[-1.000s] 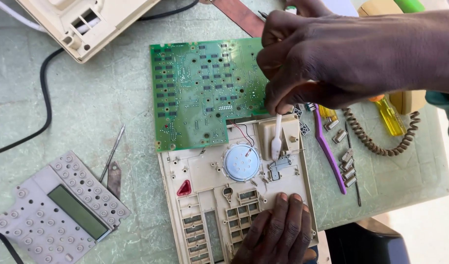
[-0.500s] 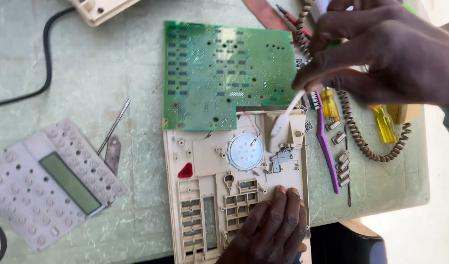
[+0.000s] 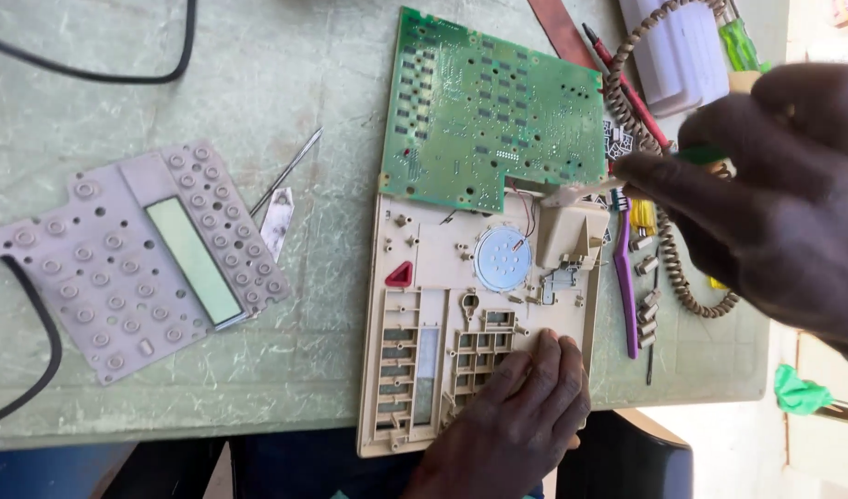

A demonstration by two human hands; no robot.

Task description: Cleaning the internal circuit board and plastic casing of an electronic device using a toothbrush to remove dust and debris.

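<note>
left hand (image 3: 521,407): we've got it flat on the casing (image 3: 415,305), grip released
right hand (image 3: 775,212): grip pinching our white brush (image 3: 572,193)

The circuit board (image 3: 493,111) lies on the table (image 3: 165,388) behind the housing (image 3: 424,305) (edges touching); the keypad mat (image 3: 138,259) lies left, near the front edge.

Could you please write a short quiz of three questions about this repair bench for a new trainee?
1. True or false: the left hand presses on the beige casing.
2. What does the right hand hold? A) white swab B) purple toothbrush C) grey keypad
3. Which colour is the circuit board?

Key: 1 true; 2 A; 3 green.
</note>
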